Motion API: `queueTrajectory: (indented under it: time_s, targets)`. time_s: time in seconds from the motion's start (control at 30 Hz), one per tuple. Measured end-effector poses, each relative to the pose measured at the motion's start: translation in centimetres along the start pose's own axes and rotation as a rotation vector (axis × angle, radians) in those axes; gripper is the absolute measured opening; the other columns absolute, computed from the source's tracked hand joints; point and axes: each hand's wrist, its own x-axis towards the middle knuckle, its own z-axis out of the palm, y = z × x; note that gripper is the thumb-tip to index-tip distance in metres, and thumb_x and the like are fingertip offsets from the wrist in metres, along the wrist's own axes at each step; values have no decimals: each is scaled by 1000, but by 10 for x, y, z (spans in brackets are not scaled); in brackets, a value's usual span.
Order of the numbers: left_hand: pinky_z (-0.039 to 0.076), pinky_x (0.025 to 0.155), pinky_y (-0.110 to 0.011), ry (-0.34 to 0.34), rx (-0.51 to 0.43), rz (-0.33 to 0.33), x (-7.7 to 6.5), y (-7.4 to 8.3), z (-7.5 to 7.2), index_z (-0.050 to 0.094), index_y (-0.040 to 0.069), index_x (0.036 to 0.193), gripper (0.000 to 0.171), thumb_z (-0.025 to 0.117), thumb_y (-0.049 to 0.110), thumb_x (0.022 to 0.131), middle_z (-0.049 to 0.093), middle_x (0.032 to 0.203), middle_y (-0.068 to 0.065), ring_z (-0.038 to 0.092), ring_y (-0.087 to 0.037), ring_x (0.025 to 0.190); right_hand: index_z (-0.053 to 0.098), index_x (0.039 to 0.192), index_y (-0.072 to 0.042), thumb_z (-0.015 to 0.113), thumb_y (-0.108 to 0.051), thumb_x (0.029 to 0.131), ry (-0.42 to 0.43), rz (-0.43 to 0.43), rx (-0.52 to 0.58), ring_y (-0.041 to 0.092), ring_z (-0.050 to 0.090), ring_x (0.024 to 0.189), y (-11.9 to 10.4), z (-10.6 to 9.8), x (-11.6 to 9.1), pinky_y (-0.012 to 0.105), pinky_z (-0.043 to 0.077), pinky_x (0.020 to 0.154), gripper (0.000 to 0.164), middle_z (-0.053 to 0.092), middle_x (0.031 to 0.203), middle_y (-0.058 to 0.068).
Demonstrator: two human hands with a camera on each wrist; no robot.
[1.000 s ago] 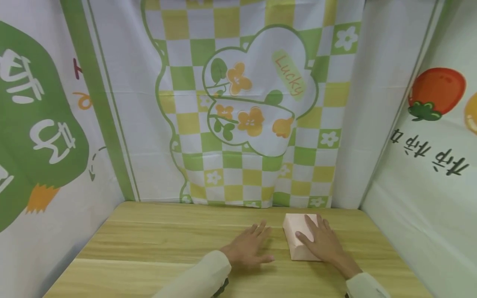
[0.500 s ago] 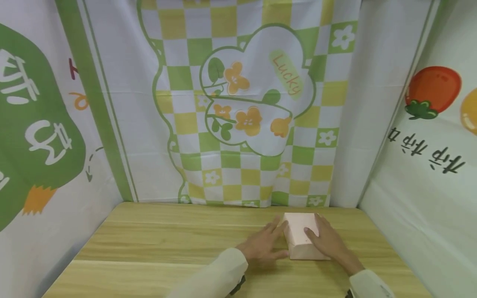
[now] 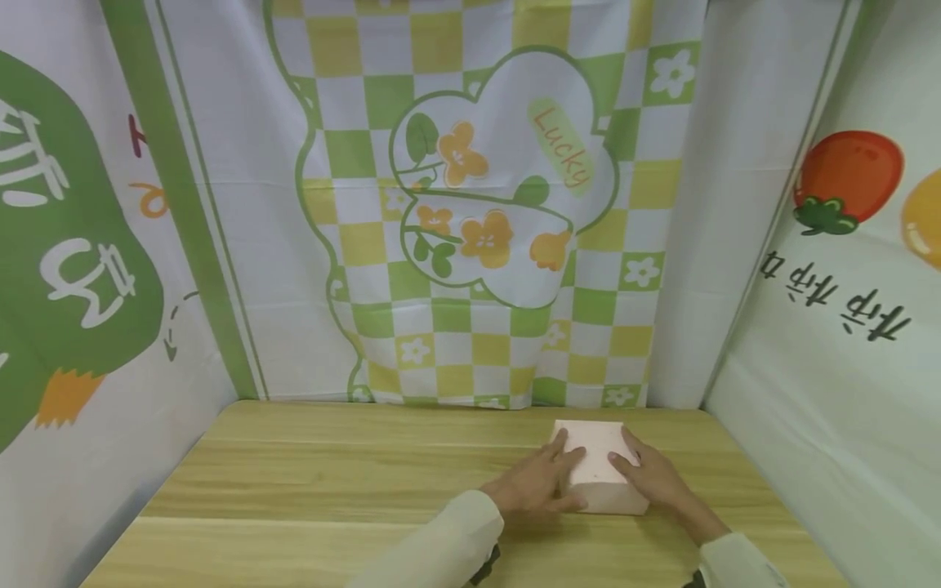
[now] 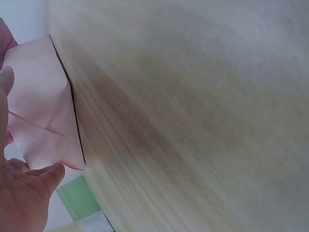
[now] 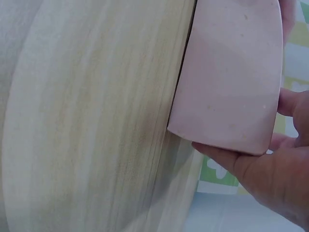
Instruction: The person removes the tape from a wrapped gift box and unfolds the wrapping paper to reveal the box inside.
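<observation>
A pale pink box [image 3: 599, 467], which looks folded from paper or card, rests on the wooden table at the right. My left hand [image 3: 535, 483] holds its left side, with fingers over the top edge and the thumb low near the front. Fold lines cross the pink side in the left wrist view, where a fingertip [image 4: 55, 174] lies at the lower edge. My right hand [image 3: 654, 482] grips the opposite side, thumb on top. A smooth face shows in the right wrist view, with a finger [image 5: 217, 157] along its lower edge.
The wood-grain table [image 3: 294, 474] stretches to the left of the hands. Behind it hangs a checkered cloth [image 3: 485, 343] marked "Lucky". Printed white cloths line the left side and the right side [image 3: 831, 408].
My left hand has moved right, from bare table onto the box's left side. My right hand has slid from the top toward the right side. The box stays about where it was.
</observation>
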Motion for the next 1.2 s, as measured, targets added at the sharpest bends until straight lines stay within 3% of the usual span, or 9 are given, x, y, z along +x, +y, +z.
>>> queueTrajectory:
  time_s: [0.2, 0.43, 0.7, 0.83, 1.2]
  targets:
    - [38, 116, -33, 23, -34, -25, 2, 2, 0, 30, 19, 155, 69, 46, 54, 98, 16, 164, -16, 32, -27, 147, 22, 152, 4, 53, -32, 101, -2, -38, 55, 54, 24, 140, 4, -3, -2, 63, 23, 115, 69, 21, 155, 31]
    - [41, 113, -31, 52, -14, 8, -1, -1, -1, 36, 16, 152, 63, 51, 47, 100, 22, 162, -16, 38, -27, 144, 34, 149, 0, 56, -31, 100, 12, -67, 72, 55, 36, 135, 8, -3, -5, 61, 39, 108, 62, 31, 151, 31]
    - [41, 113, -32, 59, -12, 44, -3, -7, -3, 38, 13, 150, 61, 53, 43, 99, 25, 160, -19, 41, -28, 142, 36, 149, -4, 59, -34, 98, 22, -63, 83, 52, 39, 135, 7, 1, -7, 58, 41, 107, 63, 33, 152, 26]
    - [44, 111, -32, 71, -14, 70, -9, -14, -3, 39, 11, 150, 61, 53, 42, 100, 26, 160, -20, 44, -29, 140, 39, 148, -4, 60, -35, 97, 47, -76, 40, 52, 43, 132, 3, 6, -8, 57, 43, 105, 63, 36, 151, 25]
    - [45, 110, -36, 77, -14, 81, -34, -31, -5, 36, 12, 152, 62, 48, 46, 101, 22, 162, -18, 46, -31, 138, 42, 147, -7, 62, -37, 96, 53, -94, 74, 50, 48, 130, -13, 27, -9, 53, 50, 100, 62, 39, 150, 25]
